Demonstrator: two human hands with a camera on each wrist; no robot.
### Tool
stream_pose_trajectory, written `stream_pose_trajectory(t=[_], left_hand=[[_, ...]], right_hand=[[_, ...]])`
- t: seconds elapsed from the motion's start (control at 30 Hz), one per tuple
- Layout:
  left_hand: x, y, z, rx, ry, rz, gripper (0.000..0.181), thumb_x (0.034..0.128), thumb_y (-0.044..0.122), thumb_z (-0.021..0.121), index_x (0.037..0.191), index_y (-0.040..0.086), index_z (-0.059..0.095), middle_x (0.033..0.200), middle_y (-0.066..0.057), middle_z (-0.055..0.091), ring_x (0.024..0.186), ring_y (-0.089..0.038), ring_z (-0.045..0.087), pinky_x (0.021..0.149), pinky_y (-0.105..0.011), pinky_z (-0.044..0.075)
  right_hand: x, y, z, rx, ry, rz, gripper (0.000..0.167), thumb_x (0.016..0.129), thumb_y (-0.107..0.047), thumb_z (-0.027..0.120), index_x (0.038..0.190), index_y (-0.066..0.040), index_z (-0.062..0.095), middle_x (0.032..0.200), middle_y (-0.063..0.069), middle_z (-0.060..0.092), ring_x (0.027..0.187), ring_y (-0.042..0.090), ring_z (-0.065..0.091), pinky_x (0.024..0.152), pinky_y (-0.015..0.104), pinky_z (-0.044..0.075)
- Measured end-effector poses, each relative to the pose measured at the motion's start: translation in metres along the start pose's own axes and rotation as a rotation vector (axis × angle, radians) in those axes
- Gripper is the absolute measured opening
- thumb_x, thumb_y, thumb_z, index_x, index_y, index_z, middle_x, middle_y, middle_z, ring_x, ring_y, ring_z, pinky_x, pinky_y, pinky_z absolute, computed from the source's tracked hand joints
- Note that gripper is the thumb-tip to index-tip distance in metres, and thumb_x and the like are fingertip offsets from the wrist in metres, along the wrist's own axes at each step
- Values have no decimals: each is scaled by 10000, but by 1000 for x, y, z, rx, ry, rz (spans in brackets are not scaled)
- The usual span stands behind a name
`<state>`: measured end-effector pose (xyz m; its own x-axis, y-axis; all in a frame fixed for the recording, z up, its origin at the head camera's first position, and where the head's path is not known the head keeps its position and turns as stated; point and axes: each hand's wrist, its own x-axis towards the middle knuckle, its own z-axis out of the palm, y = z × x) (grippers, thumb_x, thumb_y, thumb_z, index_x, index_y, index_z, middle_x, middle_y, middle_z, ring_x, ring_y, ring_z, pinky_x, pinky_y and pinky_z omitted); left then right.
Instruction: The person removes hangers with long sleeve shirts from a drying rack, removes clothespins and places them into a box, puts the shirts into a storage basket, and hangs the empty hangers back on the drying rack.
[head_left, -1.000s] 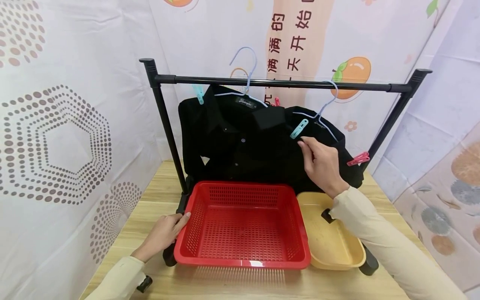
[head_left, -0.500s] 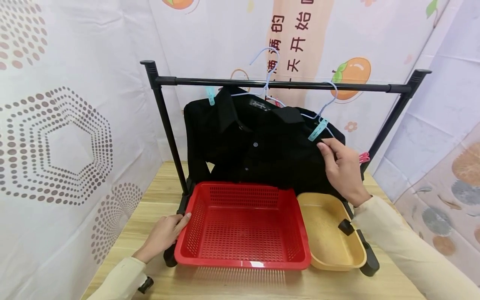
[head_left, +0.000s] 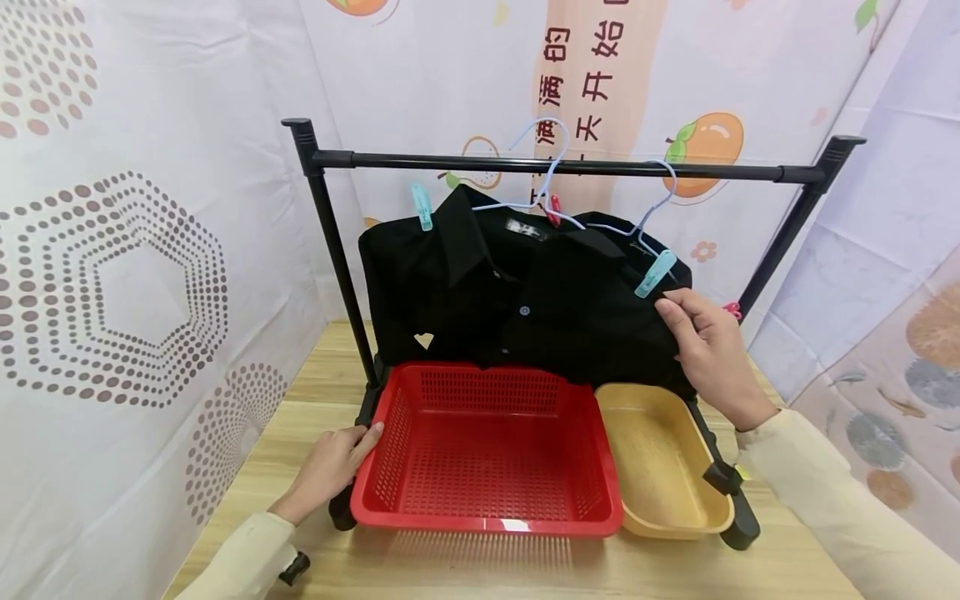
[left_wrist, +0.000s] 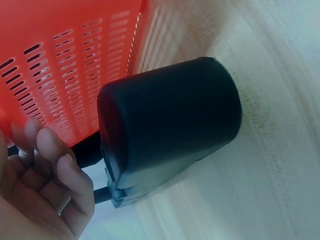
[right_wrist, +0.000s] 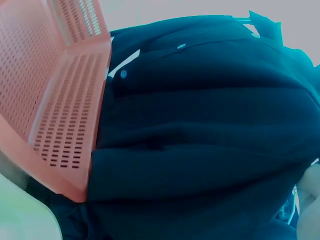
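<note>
A black shirt [head_left: 570, 317] with a collar and buttons hangs on a light blue hanger [head_left: 551, 171], its hook at the black rod; whether the hook bears on the rod I cannot tell. Light blue clothespins clip both shoulders, one at the left [head_left: 422, 207] and one at the right [head_left: 656, 273]. Just below the right clothespin, my right hand [head_left: 708, 350] pinches the shirt between thumb and fingers. My left hand [head_left: 326, 467] grips the left rim of a red basket [head_left: 487, 525], thumb over the edge; curled fingers [left_wrist: 75, 180] show outside its wall in the left wrist view.
Behind it, another black garment hangs on a second blue hanger [head_left: 660, 200], with pink clothespins [head_left: 555, 210] partly visible. A black rack [head_left: 333, 250] frames both garments. A yellow tub [head_left: 660, 467] stands right of the basket on the wooden table [head_left: 525, 575]. Printed curtains surround the table.
My right hand has moved right and somewhat down with the shirt's shoulder. The front hanger has shifted right, and its hook now sits lower. My left hand and the basket stay put.
</note>
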<state>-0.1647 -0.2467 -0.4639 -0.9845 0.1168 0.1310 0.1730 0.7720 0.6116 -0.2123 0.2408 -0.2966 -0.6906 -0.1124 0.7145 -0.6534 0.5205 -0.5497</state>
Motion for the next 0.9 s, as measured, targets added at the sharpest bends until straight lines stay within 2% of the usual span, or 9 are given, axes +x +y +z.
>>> stream_pose_trajectory(t=[0.17, 0.27, 0.43, 0.6, 0.73, 0.9], left_hand=[[0, 1, 0, -14, -8, -10, 489, 1106, 458, 436, 783, 147, 631, 589, 84, 566, 486, -82, 546, 466, -260, 424], [0, 0, 0, -26, -14, -19, 491, 1104, 465, 433, 798, 144, 643, 596, 85, 580, 492, -83, 561, 466, -262, 432], [0, 0, 1, -47, -20, -31, 499, 1102, 477, 430, 812, 135, 650, 600, 79, 591, 493, -87, 574, 462, -262, 444], [0, 0, 1, -55, -24, -41, 501, 1102, 479, 428, 811, 133, 645, 600, 69, 588, 491, -94, 571, 461, -262, 443], [0, 0, 1, -59, -18, -41, 508, 1101, 484, 428, 799, 134, 640, 596, 63, 583, 488, -98, 566, 460, -262, 440], [0, 0, 1, -67, -15, -39, 513, 1102, 481, 427, 795, 130, 640, 598, 58, 585, 485, -99, 569, 454, -264, 445]], right_hand=[[0, -8, -12, 110, -4, 100, 210, 1077, -140, 558, 1003, 14, 680, 734, -1, 533, 570, 100, 519, 456, 200, 451], [2, -11, -18, 279, -2, 134, 242, 1076, -145, 556, 964, 47, 654, 651, 5, 500, 507, 113, 493, 423, 215, 409], [3, -14, -24, 582, -5, 125, 229, 1067, -80, 551, 918, 81, 616, 587, 35, 470, 446, 143, 458, 373, 296, 289], [2, -17, -27, 779, -28, 109, 209, 1073, -10, 496, 928, 116, 578, 607, 51, 475, 468, 155, 446, 412, 321, 208], [3, -22, -28, 889, -33, 126, 210, 1076, 14, 468, 924, 106, 580, 617, 54, 494, 501, 140, 482, 440, 275, 256], [2, -28, -31, 935, -6, 123, 216, 1075, 30, 455, 940, 116, 601, 663, 70, 536, 548, 140, 541, 474, 226, 377]])
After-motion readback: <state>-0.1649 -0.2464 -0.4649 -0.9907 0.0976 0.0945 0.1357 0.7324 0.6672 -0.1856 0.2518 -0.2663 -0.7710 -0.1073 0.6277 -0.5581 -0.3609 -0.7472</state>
